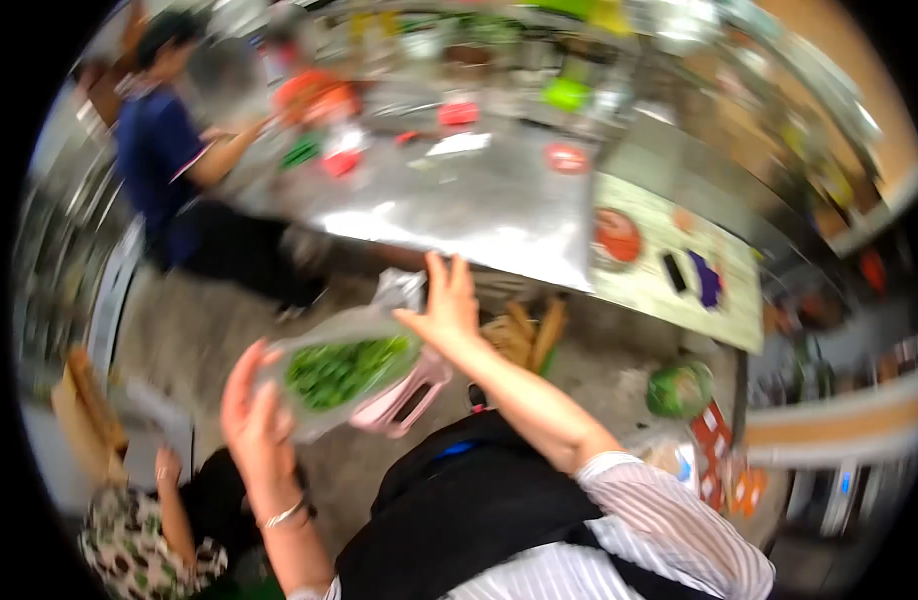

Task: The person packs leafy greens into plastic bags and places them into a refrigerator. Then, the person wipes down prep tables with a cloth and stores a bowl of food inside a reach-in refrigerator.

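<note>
A clear plastic bag (309,421) with green leafy vegetables (347,372) in it is between my two hands, above the floor. My left hand (251,405) is closed on the bag's left edge, with the fingers curled and the thumb in front. On the other side, my right hand (449,312) has its thumb and fingers spread apart, right beside the bag's crumpled upper end (399,288). Whether that thumb touches the plastic is blurred. Partly hidden under the bag is a pink plastic container (419,395) with a dark slot.
A steel table (459,215) stands ahead, holding red and green items. To its right, a pale board (629,275) carries a red bowl (617,238) and a dark phone-like object (674,271). One person (164,150) works at left, another (149,540) at lower left. A green bag (679,390) lies on the floor.
</note>
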The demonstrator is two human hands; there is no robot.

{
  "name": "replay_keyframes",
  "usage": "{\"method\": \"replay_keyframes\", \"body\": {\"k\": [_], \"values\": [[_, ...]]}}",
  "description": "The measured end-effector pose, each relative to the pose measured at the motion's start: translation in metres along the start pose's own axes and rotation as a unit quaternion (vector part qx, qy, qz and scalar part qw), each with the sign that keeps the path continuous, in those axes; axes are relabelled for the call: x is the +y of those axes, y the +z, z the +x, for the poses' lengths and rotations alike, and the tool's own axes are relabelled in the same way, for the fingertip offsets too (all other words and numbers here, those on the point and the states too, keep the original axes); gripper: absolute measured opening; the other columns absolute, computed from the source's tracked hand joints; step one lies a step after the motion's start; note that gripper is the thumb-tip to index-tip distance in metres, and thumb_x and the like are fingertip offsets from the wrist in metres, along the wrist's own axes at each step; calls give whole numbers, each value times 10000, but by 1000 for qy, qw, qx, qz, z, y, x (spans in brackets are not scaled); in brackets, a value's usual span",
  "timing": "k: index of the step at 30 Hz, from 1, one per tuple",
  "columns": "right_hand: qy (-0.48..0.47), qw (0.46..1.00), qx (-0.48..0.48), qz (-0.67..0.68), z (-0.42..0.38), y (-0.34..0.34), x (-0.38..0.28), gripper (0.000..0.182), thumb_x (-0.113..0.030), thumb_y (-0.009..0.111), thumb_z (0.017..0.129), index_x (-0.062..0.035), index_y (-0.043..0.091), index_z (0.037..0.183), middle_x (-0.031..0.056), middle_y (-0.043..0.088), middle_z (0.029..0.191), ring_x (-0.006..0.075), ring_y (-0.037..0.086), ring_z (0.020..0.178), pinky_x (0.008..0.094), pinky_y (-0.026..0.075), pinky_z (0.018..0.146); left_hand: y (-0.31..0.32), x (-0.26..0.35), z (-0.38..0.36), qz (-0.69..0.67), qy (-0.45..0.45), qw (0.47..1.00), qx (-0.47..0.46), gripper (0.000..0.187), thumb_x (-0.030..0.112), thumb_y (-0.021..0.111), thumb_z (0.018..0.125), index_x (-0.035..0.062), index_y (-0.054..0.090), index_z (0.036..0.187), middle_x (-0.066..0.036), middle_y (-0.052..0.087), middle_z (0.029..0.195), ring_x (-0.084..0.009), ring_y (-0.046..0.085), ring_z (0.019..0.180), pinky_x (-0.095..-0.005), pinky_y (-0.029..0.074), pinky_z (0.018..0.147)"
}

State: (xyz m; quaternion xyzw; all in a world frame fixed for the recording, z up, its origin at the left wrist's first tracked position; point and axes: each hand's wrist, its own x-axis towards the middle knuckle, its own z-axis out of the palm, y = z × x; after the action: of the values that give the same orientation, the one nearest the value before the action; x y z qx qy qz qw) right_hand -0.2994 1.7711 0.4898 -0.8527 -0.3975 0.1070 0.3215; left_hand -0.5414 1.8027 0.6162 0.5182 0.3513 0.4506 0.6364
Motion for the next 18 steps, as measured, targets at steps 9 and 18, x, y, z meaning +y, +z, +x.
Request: {"method": "replay_keyframes", "body": {"k": [9, 18], "values": [[90, 882, -333, 321, -59, -26, 111, 291, -113, 696, 680, -15, 627, 945, 47, 592, 680, 117, 536, 526, 259, 444, 459, 7, -3, 12, -23, -49, 997, -52, 489, -14, 502, 832, 21, 386, 1305, -81, 522, 1215, 27, 329, 528, -124, 258, 404], [27, 977, 10, 212, -134, -164, 132, 105, -45, 588, 773, -28, 553, 871, 42, 600, 738, 103, 582, 701, 246, 459, 616, 5, -25, -28, 473, 35, 860, -187, 543, -151, 476, 642, 20, 533, 1154, -131, 548, 1156, -205, 549, 1017, -264, 443, 792]]}}
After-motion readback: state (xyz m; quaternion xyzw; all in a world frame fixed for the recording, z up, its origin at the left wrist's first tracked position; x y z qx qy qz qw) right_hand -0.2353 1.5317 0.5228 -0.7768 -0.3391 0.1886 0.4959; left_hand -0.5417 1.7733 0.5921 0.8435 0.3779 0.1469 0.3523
